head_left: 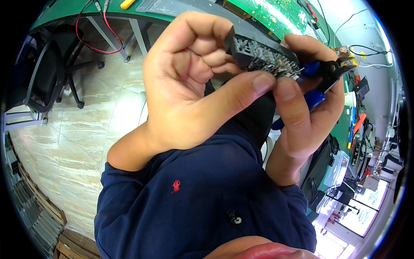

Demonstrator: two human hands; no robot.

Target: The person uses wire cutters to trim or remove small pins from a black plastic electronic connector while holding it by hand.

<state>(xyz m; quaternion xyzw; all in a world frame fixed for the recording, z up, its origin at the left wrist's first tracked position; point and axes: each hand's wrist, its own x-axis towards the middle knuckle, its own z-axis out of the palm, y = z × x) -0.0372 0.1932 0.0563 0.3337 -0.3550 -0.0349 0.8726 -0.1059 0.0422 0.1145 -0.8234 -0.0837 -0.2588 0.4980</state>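
I see the black rectangular plastic block (258, 54) at one o'clock | left fingers (207, 23) grasp it, apparently exposing metal pins (280, 64) | right fingers (308, 44) cradle blue-handled black pliers (330, 69), seemingly bracing the block

Place: an electronics workshop, by the look of it from here
Green table (60, 12): big green circuit board (284, 19) on top, red lead (103, 52) drooping off the edge
Right hand (297, 118): blue-handled pliers (315, 98)
Far right: loose cables (371, 55) and an orange tool (359, 124)
Floor (86, 121): pale tiles, black wheeled chair (45, 75)
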